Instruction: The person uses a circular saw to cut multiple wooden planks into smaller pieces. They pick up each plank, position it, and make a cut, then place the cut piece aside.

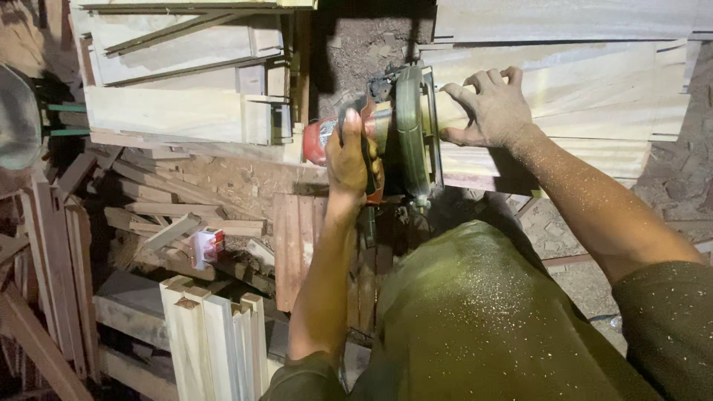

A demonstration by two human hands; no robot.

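Left hand (350, 160) grip wrapped tight around handle of circular saw (397, 130), red motor end pointing left. Saw sits on edge of pale wooden board (594, 96), near frame center. Right hand (486, 108) grip spread, palm and fingers pressing flat on board just beside saw guard. Sawdust on forearm and clothes. Stacked pale planks (215, 338) lower left, scrap wood pile (163, 215) behind, small red-white box (208, 245) among it.

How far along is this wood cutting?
Done: pale cut pieces stand stacked at lower left. In hand: the left hand grips a circular saw while the right hand steadies a pale board. Left: more boards lie beyond it; how far the saw has cut is hidden.
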